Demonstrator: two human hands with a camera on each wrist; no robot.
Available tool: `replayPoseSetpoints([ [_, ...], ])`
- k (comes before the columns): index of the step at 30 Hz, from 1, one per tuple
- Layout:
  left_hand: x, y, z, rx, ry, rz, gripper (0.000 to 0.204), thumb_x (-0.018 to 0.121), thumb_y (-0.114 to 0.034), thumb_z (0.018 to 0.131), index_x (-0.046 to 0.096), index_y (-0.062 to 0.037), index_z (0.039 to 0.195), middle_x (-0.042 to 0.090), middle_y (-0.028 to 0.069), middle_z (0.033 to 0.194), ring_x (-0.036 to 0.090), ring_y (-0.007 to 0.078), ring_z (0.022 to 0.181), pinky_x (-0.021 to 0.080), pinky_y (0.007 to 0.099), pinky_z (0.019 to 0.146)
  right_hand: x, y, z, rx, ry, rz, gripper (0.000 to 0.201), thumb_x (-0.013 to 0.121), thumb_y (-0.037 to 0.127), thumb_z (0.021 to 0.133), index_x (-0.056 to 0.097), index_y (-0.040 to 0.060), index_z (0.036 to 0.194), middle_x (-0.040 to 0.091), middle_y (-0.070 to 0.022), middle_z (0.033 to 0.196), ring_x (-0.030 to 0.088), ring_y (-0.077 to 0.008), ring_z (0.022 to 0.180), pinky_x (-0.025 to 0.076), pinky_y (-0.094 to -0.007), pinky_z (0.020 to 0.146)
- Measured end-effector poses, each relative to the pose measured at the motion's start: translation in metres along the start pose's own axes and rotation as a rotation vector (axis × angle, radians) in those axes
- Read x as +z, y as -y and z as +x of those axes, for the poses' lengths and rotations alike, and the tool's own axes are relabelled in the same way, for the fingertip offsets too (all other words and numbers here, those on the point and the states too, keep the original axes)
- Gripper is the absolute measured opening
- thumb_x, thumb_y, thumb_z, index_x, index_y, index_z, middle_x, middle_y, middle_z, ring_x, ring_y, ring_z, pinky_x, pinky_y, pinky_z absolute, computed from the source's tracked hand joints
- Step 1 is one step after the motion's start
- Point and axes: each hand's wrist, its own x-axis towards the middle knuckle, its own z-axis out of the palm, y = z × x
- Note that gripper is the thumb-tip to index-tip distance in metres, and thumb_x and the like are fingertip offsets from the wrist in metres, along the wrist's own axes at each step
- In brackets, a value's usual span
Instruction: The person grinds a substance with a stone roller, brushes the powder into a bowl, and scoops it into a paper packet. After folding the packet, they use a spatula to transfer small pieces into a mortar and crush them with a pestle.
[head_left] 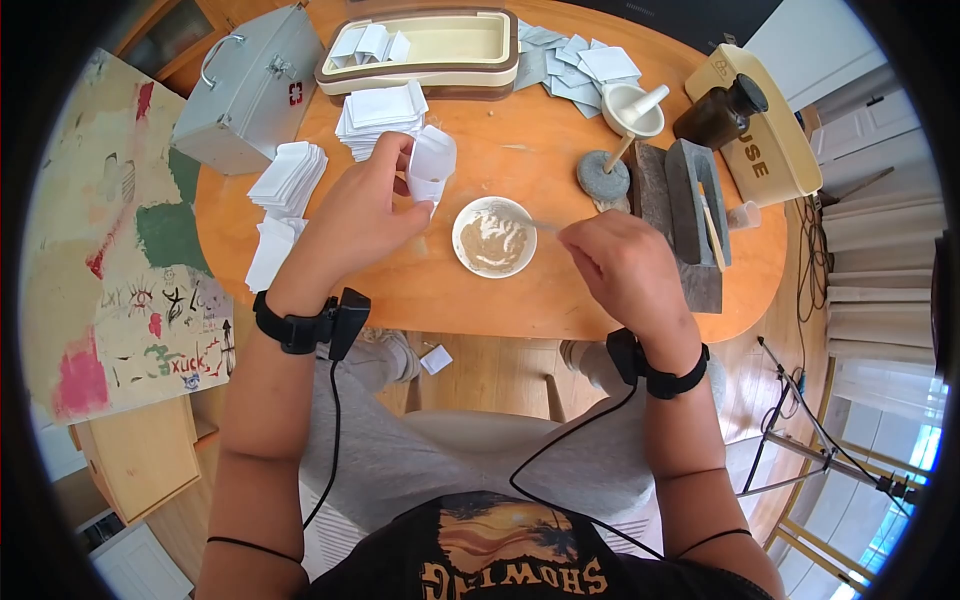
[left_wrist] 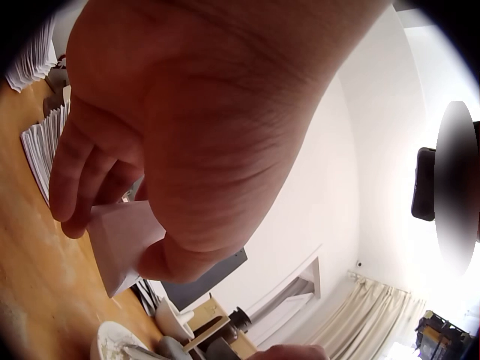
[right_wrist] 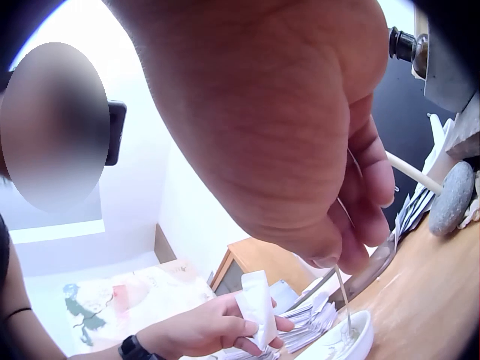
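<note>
My left hand (head_left: 355,215) pinches a small white paper pouch (head_left: 433,160) between thumb and fingers, its mouth spread open upward, to the left of a white bowl (head_left: 460,255). Light brown powder (head_left: 490,245) with paler streaks covers the bottom of the bowl. My right hand (head_left: 630,265) holds a thin metal stirring tool (right_wrist: 343,289) at the bowl's right side; its slim shaft runs down into the powder, and the upper part is hidden by the fingers. In the left wrist view the pouch (left_wrist: 124,240) stands beyond the thumb, close over the table.
Stacks of folded white papers (head_left: 380,115) lie at the left, by a silver case (head_left: 245,95). A cream tray (head_left: 470,45) is behind. At right stand a mortar (head_left: 625,120), a grey stone (head_left: 603,177), a dark jar (head_left: 715,115) and a grey stone trough (head_left: 690,200).
</note>
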Motion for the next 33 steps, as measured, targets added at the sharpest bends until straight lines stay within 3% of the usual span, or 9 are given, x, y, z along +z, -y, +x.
replayPoseSetpoints([
  [2, 0.0, 0.0, 0.001, 0.007, 0.003, 0.014, 0.06, 0.078, -0.009, 0.093, 0.048, -0.0049, 0.145, 0.071, 0.0156, 0.127, 0.074, 0.0259, 0.109, 0.06, 0.0395, 0.088, 0.002, -0.001, -0.001, -0.006, 0.083, 0.082, 0.006, 0.076, 0.006, 0.088, 0.075, 0.0055, 0.094, 0.072, -0.0132, 0.082, 0.07, -0.0355, 0.082, 0.057, -0.0469, 0.073],
  [9, 0.001, 0.0, 0.0, 0.026, -0.018, 0.024, 0.059, 0.079, -0.009, 0.093, 0.049, -0.0041, 0.143, 0.072, 0.017, 0.126, 0.075, 0.028, 0.108, 0.06, 0.041, 0.087, -0.014, 0.0, -0.003, 0.088, 0.108, 0.034, 0.005, 0.076, 0.008, 0.089, 0.074, 0.0053, 0.093, 0.071, -0.0136, 0.082, 0.07, -0.0363, 0.08, 0.056, -0.0474, 0.073],
  [15, 0.002, -0.001, 0.002, 0.034, -0.019, 0.042, 0.059, 0.079, -0.01, 0.092, 0.05, -0.0039, 0.143, 0.073, 0.0182, 0.126, 0.075, 0.0289, 0.107, 0.061, 0.0418, 0.087, -0.013, 0.008, -0.001, 0.015, 0.165, 0.106, 0.009, 0.079, 0.002, 0.086, 0.077, 0.0042, 0.095, 0.075, -0.0133, 0.087, 0.072, -0.0351, 0.084, 0.058, -0.0453, 0.075],
  [17, 0.001, -0.003, 0.001, 0.032, -0.015, 0.058, 0.059, 0.079, -0.01, 0.092, 0.05, -0.0031, 0.142, 0.073, 0.0185, 0.125, 0.076, 0.0291, 0.107, 0.061, 0.0419, 0.087, -0.018, 0.001, -0.003, 0.11, 0.132, 0.1, 0.01, 0.078, 0.002, 0.087, 0.077, 0.0043, 0.096, 0.075, -0.0132, 0.088, 0.072, -0.0349, 0.085, 0.058, -0.0446, 0.076],
  [21, 0.002, 0.0, 0.001, 0.039, -0.023, 0.061, 0.059, 0.079, -0.01, 0.092, 0.05, -0.0031, 0.142, 0.073, 0.0183, 0.125, 0.076, 0.0292, 0.106, 0.061, 0.0418, 0.087, -0.019, 0.0, -0.005, 0.121, 0.192, 0.126, 0.01, 0.077, 0.001, 0.087, 0.077, 0.0046, 0.096, 0.075, -0.0131, 0.09, 0.072, -0.0345, 0.084, 0.058, -0.0427, 0.076],
  [24, 0.003, 0.0, 0.001, 0.044, -0.02, 0.045, 0.059, 0.079, -0.009, 0.092, 0.05, -0.0032, 0.142, 0.073, 0.0181, 0.125, 0.076, 0.0291, 0.107, 0.061, 0.0418, 0.086, -0.019, 0.004, -0.003, 0.105, 0.244, 0.232, 0.007, 0.074, 0.006, 0.089, 0.076, 0.0046, 0.096, 0.074, -0.0152, 0.088, 0.07, -0.0385, 0.086, 0.057, -0.0472, 0.076],
  [30, 0.003, 0.002, 0.002, 0.046, -0.021, 0.073, 0.059, 0.079, -0.008, 0.091, 0.05, -0.0036, 0.142, 0.073, 0.0177, 0.124, 0.075, 0.0289, 0.107, 0.061, 0.0416, 0.086, -0.018, 0.002, -0.004, 0.114, 0.132, 0.165, 0.007, 0.074, 0.007, 0.09, 0.075, 0.0047, 0.096, 0.073, -0.0153, 0.088, 0.07, -0.0385, 0.087, 0.056, -0.0477, 0.076],
  [33, 0.003, 0.001, 0.001, 0.048, -0.02, 0.069, 0.059, 0.079, -0.008, 0.091, 0.05, -0.0039, 0.142, 0.073, 0.0174, 0.124, 0.075, 0.0289, 0.107, 0.061, 0.0417, 0.086, -0.018, 0.005, -0.003, 0.093, 0.232, 0.226, 0.007, 0.074, 0.007, 0.09, 0.075, 0.0049, 0.096, 0.073, -0.0152, 0.087, 0.07, -0.0382, 0.086, 0.056, -0.048, 0.076],
])
